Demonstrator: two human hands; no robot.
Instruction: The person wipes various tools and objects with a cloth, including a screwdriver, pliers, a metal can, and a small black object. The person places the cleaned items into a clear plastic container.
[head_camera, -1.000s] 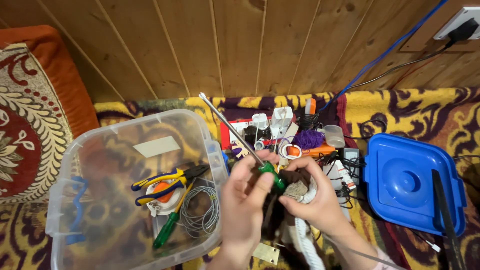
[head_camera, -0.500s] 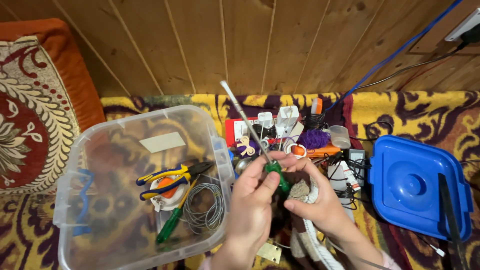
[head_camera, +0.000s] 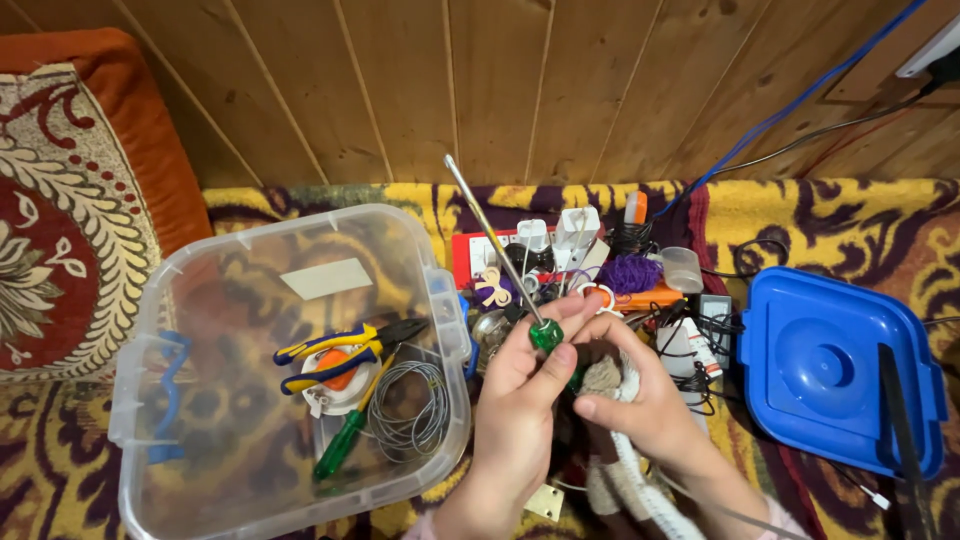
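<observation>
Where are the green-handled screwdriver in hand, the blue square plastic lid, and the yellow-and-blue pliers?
green-handled screwdriver (head_camera: 546, 334), head view, handle top.
blue square plastic lid (head_camera: 835, 368), head view, centre dome.
yellow-and-blue pliers (head_camera: 335, 356), head view, handles.

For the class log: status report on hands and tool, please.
Left hand grips green screwdriver, shaft up. Right hand holds knitted cloth. Open plastic box alongside.

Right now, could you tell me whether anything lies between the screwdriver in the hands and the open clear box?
Nothing visible does: the left hand holds the screwdriver just right of the box, whose top is open.
</observation>
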